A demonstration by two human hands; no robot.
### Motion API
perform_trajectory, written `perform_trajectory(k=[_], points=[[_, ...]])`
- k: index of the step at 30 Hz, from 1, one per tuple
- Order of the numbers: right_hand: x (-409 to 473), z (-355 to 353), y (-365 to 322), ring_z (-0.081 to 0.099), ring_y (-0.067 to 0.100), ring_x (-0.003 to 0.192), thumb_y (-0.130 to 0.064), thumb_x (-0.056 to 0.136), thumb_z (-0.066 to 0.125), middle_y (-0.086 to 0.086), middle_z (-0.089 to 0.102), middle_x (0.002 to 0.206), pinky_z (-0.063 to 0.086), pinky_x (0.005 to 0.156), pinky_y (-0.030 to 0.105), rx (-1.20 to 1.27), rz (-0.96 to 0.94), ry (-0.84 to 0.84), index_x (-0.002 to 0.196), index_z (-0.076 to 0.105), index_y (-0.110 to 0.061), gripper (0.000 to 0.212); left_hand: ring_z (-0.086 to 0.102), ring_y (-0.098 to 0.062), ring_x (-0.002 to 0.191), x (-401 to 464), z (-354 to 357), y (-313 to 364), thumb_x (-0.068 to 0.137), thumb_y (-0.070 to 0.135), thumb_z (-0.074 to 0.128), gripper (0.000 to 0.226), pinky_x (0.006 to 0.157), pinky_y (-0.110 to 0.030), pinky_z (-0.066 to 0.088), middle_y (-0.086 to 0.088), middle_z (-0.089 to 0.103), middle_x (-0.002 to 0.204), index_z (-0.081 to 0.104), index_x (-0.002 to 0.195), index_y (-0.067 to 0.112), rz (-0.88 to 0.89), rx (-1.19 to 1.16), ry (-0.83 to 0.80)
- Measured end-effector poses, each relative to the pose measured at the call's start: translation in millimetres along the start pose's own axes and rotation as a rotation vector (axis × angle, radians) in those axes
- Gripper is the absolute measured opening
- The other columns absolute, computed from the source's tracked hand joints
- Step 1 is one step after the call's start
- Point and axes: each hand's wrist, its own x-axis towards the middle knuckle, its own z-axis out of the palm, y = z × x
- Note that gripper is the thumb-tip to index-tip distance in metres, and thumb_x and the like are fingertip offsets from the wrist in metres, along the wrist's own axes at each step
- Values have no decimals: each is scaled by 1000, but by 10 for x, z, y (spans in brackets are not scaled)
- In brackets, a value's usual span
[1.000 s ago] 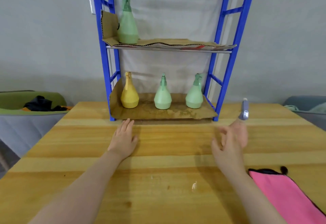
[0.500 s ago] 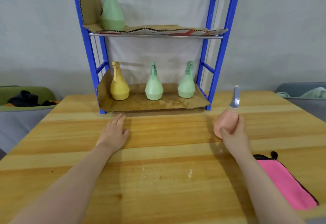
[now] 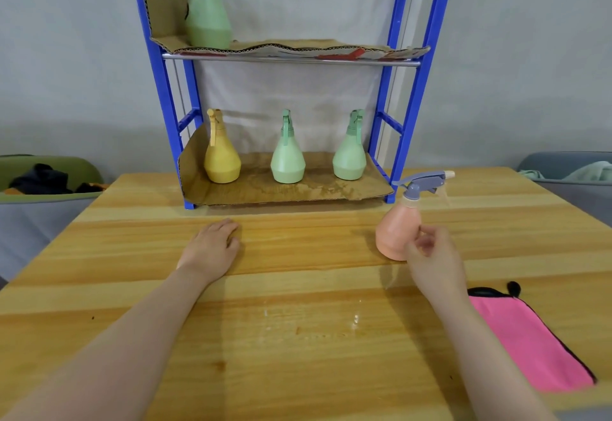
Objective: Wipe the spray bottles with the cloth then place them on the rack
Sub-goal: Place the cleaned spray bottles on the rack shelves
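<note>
Head view: my right hand seems to curl its blurred fingers round the peach spray bottle upright on the bench; left hand lies flat, relaxed; pink cloth near the right edge.

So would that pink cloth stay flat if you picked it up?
Probably not. The pink cloth lies thin and flat on the table, so it would likely droop. It looks light and soft, unlikely to slip from fingers.

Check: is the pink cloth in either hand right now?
No. The pink cloth lies flat on the table, while the right hand is at the peach spray bottle and the left hand rests on the wood.
</note>
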Motion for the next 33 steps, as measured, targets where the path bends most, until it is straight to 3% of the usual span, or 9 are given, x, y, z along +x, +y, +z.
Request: perform_trajectory(k=[2, 4, 6, 12, 17, 21, 24, 29, 33], points=[[114, -20, 25, 54, 26, 116, -20, 88, 67, 2, 58, 120, 43, 89, 38, 104, 43, 12, 125, 50, -18, 41, 29, -19, 145, 0, -2, -2, 102, 33, 35, 48, 120, -36, 20, 1, 33, 158, 39, 149, 22, 4, -1, 1], [219, -43, 10, 45, 24, 131, -17, 86, 71, 1, 45, 144, 42, 105, 43, 233, 112, -65, 144, 38, -23, 67, 29, -19, 145, -3, -4, -6, 102, 33, 35, 48, 120, -36, 21, 1, 33, 158, 39, 149, 22, 4, -6, -4], [278, -42, -21, 42, 21, 133, -15, 88, 71, -3, 33, 155, 38, 108, 40, 293, 120, -163, 154, 22, -31, 84, 30, -19, 144, -5, -6, 0, 102, 33, 35, 48, 120, -37, 22, 1, 33, 158, 39, 148, 22, -2, -10, -2], [99, 105, -68, 51, 21, 126, -17, 92, 61, -3, 48, 142, 40, 91, 31, 72, 28, -248, 158, 18, -28, 79, 29, -18, 144, -16, -12, 7, 102, 32, 36, 47, 119, -36, 23, 2, 33, 157, 40, 148, 23, -10, -24, 1], [-86, 141, -50, 58, 26, 112, -27, 92, 60, 6, 56, 127, 43, 80, 33, -68, -42, -167, 139, 41, -17, 52, 30, -18, 144, -18, -16, 12, 102, 32, 36, 47, 119, -36, 22, 2, 33, 158, 40, 148, 23, -7, -17, 3], [-113, 159, -97, 54, 26, 123, -30, 87, 72, 9, 41, 146, 47, 94, 38, -15, -50, -131, 151, 26, -19, 80, 29, -19, 145, -18, -26, 19, 103, 33, 35, 47, 120, -37, 22, 2, 32, 158, 38, 149, 23, -3, -14, -3], [-70, 210, -140, 44, 26, 134, -32, 82, 78, 6, 35, 151, 43, 100, 40, -13, -13, -212, 155, 19, -20, 94, 30, -20, 144, -15, -16, 17, 102, 32, 37, 48, 119, -38, 24, 0, 33, 158, 38, 149, 22, -5, -14, 6], [-54, 315, -145, 51, 21, 122, -36, 78, 82, 0, 47, 137, 48, 89, 36, -15, -44, -211, 146, 29, -25, 88, 18, -27, 148, -38, -5, 51, 96, 29, 48, 63, 119, -44, 21, -5, 19, 162, 24, 153, 18, -11, 13, 124], [-24, 311, -154, 55, 23, 121, -35, 78, 82, -1, 51, 136, 52, 90, 41, -4, -19, -210, 145, 30, -25, 86, 11, -27, 150, -25, 16, 78, 96, 30, 48, 71, 120, -45, 16, -6, 9, 164, 13, 156, 18, 17, 96, 162]])
